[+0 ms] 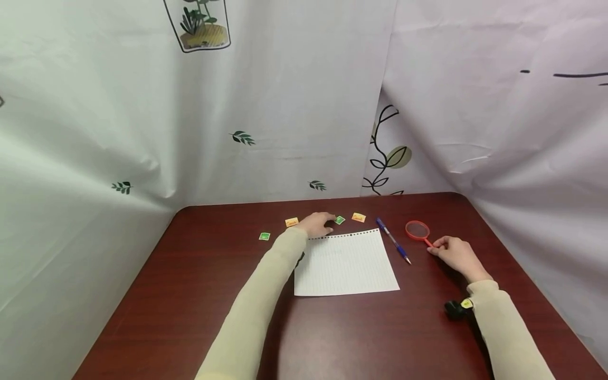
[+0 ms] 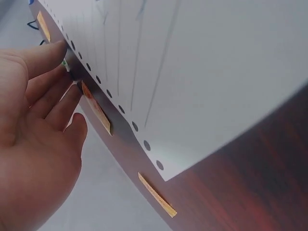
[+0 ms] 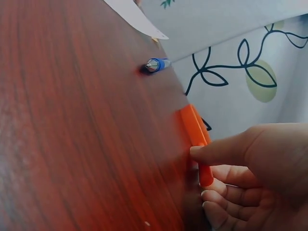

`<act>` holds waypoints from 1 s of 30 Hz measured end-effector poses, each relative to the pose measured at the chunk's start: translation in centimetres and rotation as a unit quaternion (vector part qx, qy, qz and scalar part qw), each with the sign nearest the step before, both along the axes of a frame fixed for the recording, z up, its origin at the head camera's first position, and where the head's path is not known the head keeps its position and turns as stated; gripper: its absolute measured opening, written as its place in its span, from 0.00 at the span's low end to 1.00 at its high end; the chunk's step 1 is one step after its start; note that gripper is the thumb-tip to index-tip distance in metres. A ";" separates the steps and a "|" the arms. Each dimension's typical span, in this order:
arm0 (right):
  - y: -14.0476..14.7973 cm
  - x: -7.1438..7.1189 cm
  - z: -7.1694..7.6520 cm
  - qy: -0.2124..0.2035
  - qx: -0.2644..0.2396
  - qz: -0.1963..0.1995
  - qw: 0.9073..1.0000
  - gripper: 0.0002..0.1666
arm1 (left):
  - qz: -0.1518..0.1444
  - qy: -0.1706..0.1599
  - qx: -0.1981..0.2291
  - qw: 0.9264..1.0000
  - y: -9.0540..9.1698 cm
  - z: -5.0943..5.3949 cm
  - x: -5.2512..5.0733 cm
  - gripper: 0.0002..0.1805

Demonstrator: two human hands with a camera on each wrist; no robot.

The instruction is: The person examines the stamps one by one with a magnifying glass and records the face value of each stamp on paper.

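A person's right hand point(image 1: 456, 255) pinches a red magnifying glass point(image 1: 418, 230) by its handle; the left hand point(image 1: 314, 225), thumb and fingers apart, has a green stamp point(image 1: 340, 220) at its fingertips.

Red magnifying glass point(image 1: 418, 230): round lens up-left, handle pinched by the right hand point(image 1: 457, 256); right of centre in the head view.
Green stamp point(image 1: 340, 220): small, pale-bordered, askew by the left hand's point(image 1: 316, 224) fingertips; near the head view's centre.

On my feed, the brown table point(image 1: 204, 274) supports: lined sheet point(image 1: 345, 266), blue pen point(image 1: 393, 240), small cards point(image 1: 358, 217), magnifying glass point(image 1: 417, 230) (contact unconfirmed).
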State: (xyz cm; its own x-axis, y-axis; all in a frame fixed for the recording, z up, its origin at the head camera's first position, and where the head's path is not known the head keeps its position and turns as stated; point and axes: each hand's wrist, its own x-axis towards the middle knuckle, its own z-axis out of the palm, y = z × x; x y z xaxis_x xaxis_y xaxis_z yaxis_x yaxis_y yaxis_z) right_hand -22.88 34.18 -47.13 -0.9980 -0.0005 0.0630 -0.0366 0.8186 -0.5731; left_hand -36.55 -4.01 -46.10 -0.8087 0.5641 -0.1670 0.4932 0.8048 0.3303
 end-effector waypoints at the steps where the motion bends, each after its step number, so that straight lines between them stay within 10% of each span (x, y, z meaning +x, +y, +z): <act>1: 0.0 0.0 0.0 -0.001 -0.001 0.002 1.000 0.20 | -0.002 0.000 -0.001 1.000 -0.1 0.1 0.0 0.26; 16: -0.3 0.6 1.9 0.061 -0.001 -0.006 0.998 0.25 | -0.031 0.028 -0.023 0.999 -2.5 2.5 1.8 0.35; 30: -2.8 0.5 2.5 0.034 0.000 0.050 0.998 0.18 | 0.009 0.090 -0.018 0.996 -9.0 1.6 6.4 0.35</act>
State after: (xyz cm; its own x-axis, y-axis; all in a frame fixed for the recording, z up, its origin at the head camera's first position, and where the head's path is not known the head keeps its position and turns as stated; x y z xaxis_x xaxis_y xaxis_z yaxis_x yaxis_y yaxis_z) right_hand -22.33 31.41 -44.65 -0.9864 -0.0998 0.1303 -0.1567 0.8086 -0.5671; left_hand -30.17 -13.01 -44.48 -0.8371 0.5458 -0.0373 0.5277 0.8235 0.2084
